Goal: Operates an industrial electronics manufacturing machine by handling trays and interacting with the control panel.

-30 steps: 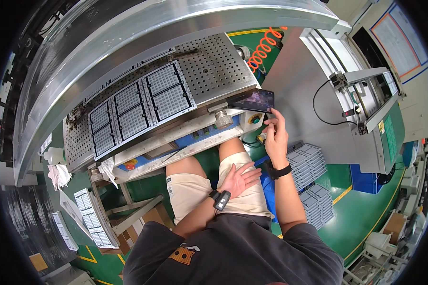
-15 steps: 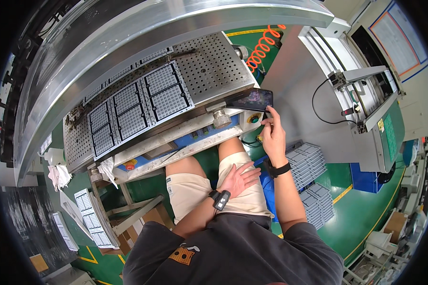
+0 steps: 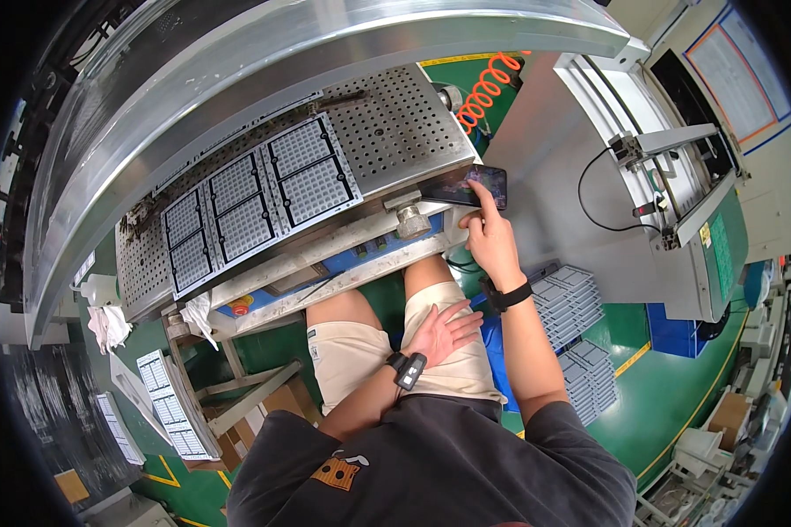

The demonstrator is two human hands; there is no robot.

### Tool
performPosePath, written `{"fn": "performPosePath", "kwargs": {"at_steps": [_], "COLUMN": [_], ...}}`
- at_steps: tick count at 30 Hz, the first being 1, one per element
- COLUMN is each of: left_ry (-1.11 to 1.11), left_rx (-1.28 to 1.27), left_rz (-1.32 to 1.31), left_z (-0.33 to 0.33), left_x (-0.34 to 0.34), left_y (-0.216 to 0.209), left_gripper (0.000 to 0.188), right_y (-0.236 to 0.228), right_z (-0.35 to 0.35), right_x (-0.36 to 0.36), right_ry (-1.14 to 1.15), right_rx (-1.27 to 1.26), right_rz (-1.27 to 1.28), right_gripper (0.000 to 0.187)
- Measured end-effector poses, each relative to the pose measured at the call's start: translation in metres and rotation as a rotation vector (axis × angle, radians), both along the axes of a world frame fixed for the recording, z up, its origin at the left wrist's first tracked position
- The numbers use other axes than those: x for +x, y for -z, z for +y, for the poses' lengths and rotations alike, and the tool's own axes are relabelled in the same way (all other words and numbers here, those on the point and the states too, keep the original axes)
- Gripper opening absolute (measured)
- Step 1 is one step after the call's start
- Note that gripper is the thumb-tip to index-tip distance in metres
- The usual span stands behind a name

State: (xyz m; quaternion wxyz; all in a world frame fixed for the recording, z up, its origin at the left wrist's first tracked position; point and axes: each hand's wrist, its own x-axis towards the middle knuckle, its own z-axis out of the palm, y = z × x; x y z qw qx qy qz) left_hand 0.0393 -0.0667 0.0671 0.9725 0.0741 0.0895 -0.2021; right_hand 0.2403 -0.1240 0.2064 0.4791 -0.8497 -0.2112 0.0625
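My right hand (image 3: 493, 239) reaches to a dark smartphone (image 3: 449, 190) at the right front corner of the perforated metal table (image 3: 400, 123). Its index finger is stretched out over the lit screen, with the tip on or just above it; the other fingers are bent and hold nothing. On my thigh, over the light shorts (image 3: 466, 373), my left hand (image 3: 442, 339) lies flat and open, fingers spread. A white and black gridded panel sheet (image 3: 312, 171) rests on the metal table, away from both hands.
A curved metal frame (image 3: 325, 61) arches over the table. Below its front edge runs a blue control panel (image 3: 343, 257) with a red button (image 3: 240, 309). Grey trays (image 3: 564, 299) are stacked on the floor at right, beside a large grey machine (image 3: 580, 202).
My right hand has moved up and left, bringing its index finger from beside the smartphone's lower right edge onto or over its screen. My left hand has stayed still.
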Motion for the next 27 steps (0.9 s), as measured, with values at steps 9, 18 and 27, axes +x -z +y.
{"fn": "performPosePath", "kwargs": {"at_steps": [9, 18, 27], "left_ry": [-0.002, -0.005, -0.089], "left_rx": [0.007, -0.008, -0.002], "left_rz": [-0.005, 0.011, 0.158], "left_z": [0.002, 0.0, -0.005], "left_x": [0.001, 0.0, 0.003], "left_y": [-0.002, 0.004, -0.001], "left_gripper": [0.082, 0.08, 0.079], "right_y": [-0.001, 0.006, 0.07], "right_z": [0.002, -0.009, -0.022], "right_x": [-0.001, -0.022, -0.107], "right_ry": [0.006, 0.14, -0.085], "right_rx": [0.028, 0.163, 0.151], "right_rz": [-0.032, -0.083, 0.538], "right_gripper": [0.055, 0.055, 0.026]}}
